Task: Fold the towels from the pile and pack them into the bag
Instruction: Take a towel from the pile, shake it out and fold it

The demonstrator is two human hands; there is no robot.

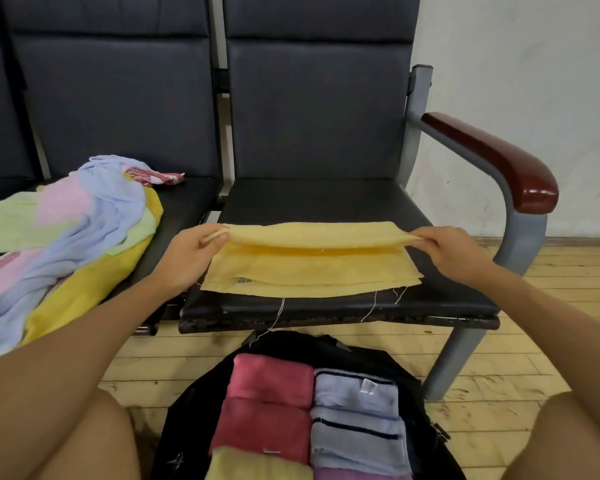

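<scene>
A pale yellow towel [309,268] lies half-folded on the right-hand black seat [319,202]. My left hand [191,254] pinches its raised far-left corner and my right hand [447,252] pinches the far-right corner, so the upper layer arches over the lower one. A loose pile of towels [73,237] in blue, pink, green and yellow sprawls over the left seat. On the floor below me stands an open black bag [291,344] holding folded towels: red ones [267,400] on the left, blue ones [357,424] on the right, a yellow one [253,464] in front.
The seats belong to a row of dark padded chairs with tall backrests [312,109]. A red-brown armrest [496,161] on a grey metal frame bounds the right side. Wooden plank floor [534,344] and a white wall [534,81] lie beyond. My bare knees frame the bag.
</scene>
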